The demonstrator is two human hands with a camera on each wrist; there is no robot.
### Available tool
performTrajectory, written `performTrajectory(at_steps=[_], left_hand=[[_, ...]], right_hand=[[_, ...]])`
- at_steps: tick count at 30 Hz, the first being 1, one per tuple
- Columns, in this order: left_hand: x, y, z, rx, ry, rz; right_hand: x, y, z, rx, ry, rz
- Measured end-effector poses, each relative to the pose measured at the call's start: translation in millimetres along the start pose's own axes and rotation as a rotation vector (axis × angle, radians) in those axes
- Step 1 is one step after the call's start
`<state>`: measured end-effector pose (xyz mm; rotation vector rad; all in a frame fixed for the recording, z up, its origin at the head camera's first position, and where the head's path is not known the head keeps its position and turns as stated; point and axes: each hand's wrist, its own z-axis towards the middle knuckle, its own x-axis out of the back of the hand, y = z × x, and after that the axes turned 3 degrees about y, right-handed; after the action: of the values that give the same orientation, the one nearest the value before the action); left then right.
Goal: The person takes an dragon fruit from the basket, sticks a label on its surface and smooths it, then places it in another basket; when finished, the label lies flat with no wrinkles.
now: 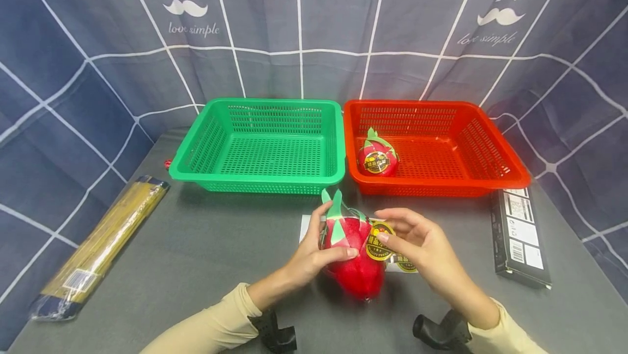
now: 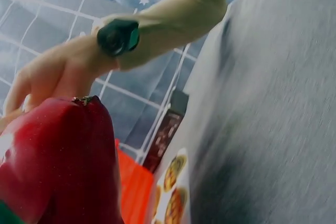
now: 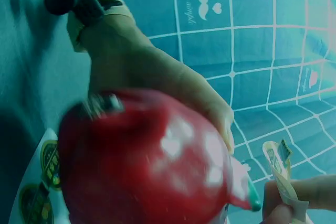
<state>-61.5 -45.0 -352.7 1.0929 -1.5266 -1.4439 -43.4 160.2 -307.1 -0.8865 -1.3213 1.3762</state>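
Observation:
My left hand (image 1: 306,256) grips a red dragon fruit (image 1: 360,280) with green leaf tips, thumb across its front. The leaves point away from me. At the fruit's right side my right hand (image 1: 424,239) pinches a round black-and-gold label (image 1: 379,247), which overlaps the fruit in the head view. A pale curled strip of this label (image 3: 278,169) stands between the right fingers in the right wrist view. Under the fruit lies a white sheet of labels (image 1: 407,267), partly hidden. The fruit (image 2: 63,161) fills the lower left of the left wrist view.
A green basket (image 1: 260,184) stands behind the hands. Beside it, a red basket (image 1: 432,184) holds another labelled dragon fruit (image 1: 375,152). A long pack of yellow sticks (image 1: 103,245) lies at left, a black-and-white box (image 1: 522,234) at right. A checked curtain (image 1: 314,21) surrounds the table.

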Motion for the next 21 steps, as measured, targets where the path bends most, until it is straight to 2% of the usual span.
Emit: performTrajectory(at_steps=[4,8,14,21], left_hand=[[5.1,1.6,4.8,0.008,0.047,0.0],[7.6,2.1,6.8,0.032,0.073,-0.009],[7.7,-0.5,8.3,0.032,0.093,0.014],[5.7,-2.8,8.5,0.039,0.106,0.021]], right_hand=[[-6.1,1.4,-2.6,0.085,-0.013,-0.036],[-14.0,3.9,-6.3,0.135,0.012,-0.131],[-24.0,7.6,-9.1,0.209,0.073,-0.289],[-28.6,11.5,-7.5,0.337,0.109,-0.387]])
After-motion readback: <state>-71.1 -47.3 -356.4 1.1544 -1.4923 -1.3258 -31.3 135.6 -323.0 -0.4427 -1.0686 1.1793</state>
